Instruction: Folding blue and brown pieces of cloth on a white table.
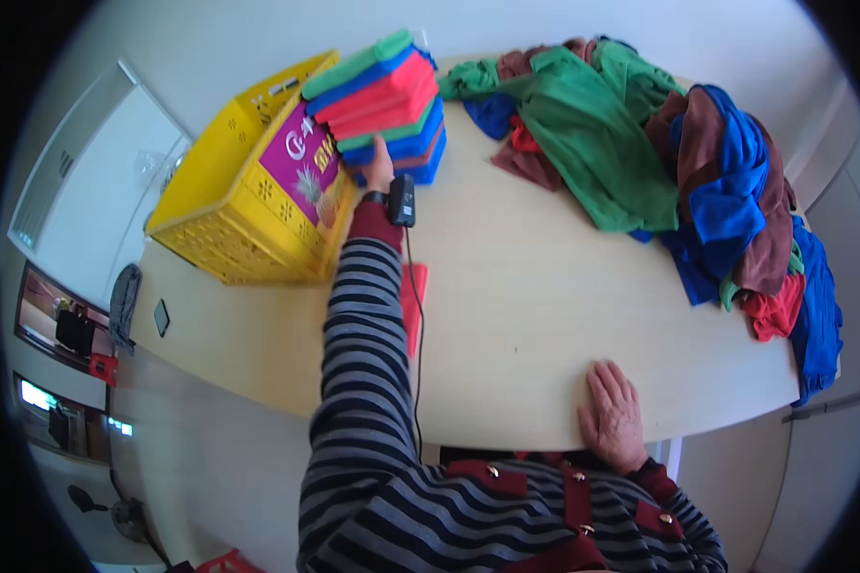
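A tall stack of folded cloths (pixel 392 105) in green, blue, red and brown stands at the far left-centre of the table, its upper layers leaning and fanned out. My left hand (pixel 378 170) reaches to the near side of this stack and grips its edge, thumb up against the layers; the other fingers are mostly hidden. Partly behind my left forearm lies a folded red cloth (pixel 416 301). My right hand (pixel 613 417) rests flat at the table's near edge, fingers stretched out, holding nothing.
A yellow plastic crate (pixel 196 220) with a purple label stands tilted in view, left of the stack. A large heap of loose green, blue, brown and red cloths (pixel 592 124) covers the far right. A phone (pixel 161 318) lies leftward. A black cable (pixel 419 363) runs along my left arm.
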A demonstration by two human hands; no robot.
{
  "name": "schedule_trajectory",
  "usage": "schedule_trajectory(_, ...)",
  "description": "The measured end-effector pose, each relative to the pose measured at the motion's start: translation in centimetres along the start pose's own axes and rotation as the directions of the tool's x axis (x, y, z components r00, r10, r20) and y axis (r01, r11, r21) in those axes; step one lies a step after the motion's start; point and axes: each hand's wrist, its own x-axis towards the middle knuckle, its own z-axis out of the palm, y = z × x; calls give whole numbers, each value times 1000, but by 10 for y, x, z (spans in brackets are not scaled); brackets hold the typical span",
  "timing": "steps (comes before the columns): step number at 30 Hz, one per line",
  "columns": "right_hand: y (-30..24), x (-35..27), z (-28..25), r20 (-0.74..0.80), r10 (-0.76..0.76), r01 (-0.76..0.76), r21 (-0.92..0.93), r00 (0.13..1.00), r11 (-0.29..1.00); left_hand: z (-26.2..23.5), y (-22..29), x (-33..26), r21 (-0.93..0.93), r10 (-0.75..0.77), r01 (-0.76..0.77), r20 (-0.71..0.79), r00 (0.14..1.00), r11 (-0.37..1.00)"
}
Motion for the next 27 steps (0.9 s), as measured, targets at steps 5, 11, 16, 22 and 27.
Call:
schedule_trajectory(5, 27, 60, -6, -162, 61, -85, -147, 985, 985, 35, 104, -99, -85, 171, -148, 475, 863, 985)
schedule_trajectory(11, 30, 95, -14, -227, -15, -29, -190, 974, 981, -24, 74, -215, 558, 359, -570, 449, 818, 603)
schedule_trajectory(16, 40, 95, -12, -222, 12, -61, -216, 975, 975, 14, 60, -231, 759, 276, -539, 465, 841, 365)
schedule_trajectory(22, 42, 86, -10, -188, 36, -75, -204, 981, 976, 44, 51, -167, 761, 179, -498, 469, 865, 416)
schedule_trajectory(27, 36, 83, -8, -176, 18, -47, -164, 984, 985, 54, 63, -124, 799, 148, -419, 395, 907, 431)
